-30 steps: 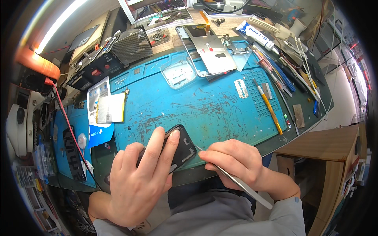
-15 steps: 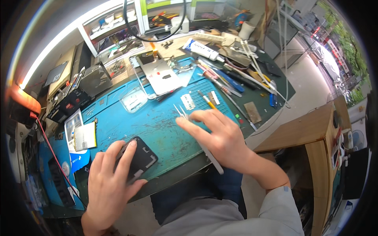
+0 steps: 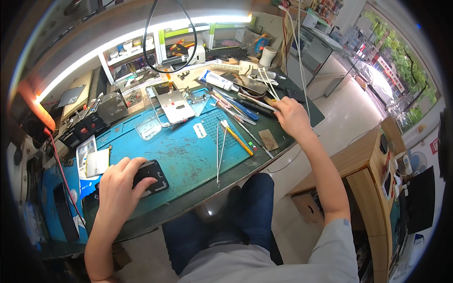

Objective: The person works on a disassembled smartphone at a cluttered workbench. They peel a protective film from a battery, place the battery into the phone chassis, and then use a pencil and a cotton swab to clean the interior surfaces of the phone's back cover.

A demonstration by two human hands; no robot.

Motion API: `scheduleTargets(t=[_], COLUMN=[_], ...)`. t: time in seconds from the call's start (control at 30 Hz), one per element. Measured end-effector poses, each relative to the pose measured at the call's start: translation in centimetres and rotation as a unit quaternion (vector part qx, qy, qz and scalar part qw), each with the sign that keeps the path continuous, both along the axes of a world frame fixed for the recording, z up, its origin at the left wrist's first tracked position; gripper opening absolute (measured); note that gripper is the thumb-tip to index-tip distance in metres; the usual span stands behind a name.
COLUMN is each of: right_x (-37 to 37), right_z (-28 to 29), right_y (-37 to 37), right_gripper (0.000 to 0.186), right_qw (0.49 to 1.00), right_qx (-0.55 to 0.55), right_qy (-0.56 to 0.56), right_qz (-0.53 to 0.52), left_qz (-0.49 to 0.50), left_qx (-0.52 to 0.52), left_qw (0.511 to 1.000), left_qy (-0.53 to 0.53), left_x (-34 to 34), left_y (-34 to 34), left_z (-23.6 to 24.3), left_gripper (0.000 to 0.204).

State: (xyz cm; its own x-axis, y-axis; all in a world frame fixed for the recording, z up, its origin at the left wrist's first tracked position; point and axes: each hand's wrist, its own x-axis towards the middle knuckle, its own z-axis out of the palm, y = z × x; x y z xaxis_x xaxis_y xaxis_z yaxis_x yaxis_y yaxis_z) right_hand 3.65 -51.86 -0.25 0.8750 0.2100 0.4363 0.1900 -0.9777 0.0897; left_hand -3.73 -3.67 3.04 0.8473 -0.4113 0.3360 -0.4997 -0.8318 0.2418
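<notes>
My left hand [image 3: 120,181] is closed around a dark phone shell [image 3: 159,175] at the near left of the blue work mat [image 3: 181,162]. Its thumb lies across the shell's face, and the palm hides the other end. Out at the right, my right hand [image 3: 294,119] is on the pile of tools, its fingers bent together at a dark handle [image 3: 264,107]. The fingertips are partly hidden, so what they grip is unclear. Metal tweezers [image 3: 220,155] lie on the mat's right part, beside a yellow-handled tool [image 3: 240,140].
Toward the back lie an opened phone [image 3: 175,106], a clear plastic tray [image 3: 148,128] and a white-and-blue tube [image 3: 218,80]. A battery-like silver pack [image 3: 98,162] rests at the left. A black cable loop [image 3: 147,52] hangs above the bench. A wooden cabinet [image 3: 339,162] stands at the right.
My right hand has let go of the tweezers, which now lie on the mat, and has moved right to the tool pile. My left thumb has moved onto the phone shell's face.
</notes>
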Motion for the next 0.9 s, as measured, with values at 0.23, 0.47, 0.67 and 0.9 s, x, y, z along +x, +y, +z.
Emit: scheduleTargets(t=[0.23, 0.47, 0.67, 0.9], right_x=[-2.7, -10.1, -10.4, -10.7], right_z=[2.1, 3.5, 4.5, 5.0], right_y=[3.3, 13.1, 12.6, 12.8], right_gripper=[0.016, 0.04, 0.044, 0.038], right_qw=[0.976, 0.923, 0.904, 0.902], right_qx=[0.201, 0.14, 0.087, 0.101], right_qy=[-0.077, -0.012, 0.058, 0.038], right_qz=[0.037, 0.358, 0.415, 0.418], left_qz=[-0.048, -0.087, -0.088, -0.115], left_qx=[-0.096, -0.096, -0.043, -0.044], left_qw=[0.982, 0.968, 0.983, 0.986], left_qy=[0.156, 0.214, 0.154, 0.114], left_x=[1.0, -0.6, -2.4, -3.4], left_y=[0.4, -1.8, -2.1, -2.5], left_z=[1.7, 3.8, 5.0, 4.9], left_gripper=[0.036, 0.039, 0.037, 0.034])
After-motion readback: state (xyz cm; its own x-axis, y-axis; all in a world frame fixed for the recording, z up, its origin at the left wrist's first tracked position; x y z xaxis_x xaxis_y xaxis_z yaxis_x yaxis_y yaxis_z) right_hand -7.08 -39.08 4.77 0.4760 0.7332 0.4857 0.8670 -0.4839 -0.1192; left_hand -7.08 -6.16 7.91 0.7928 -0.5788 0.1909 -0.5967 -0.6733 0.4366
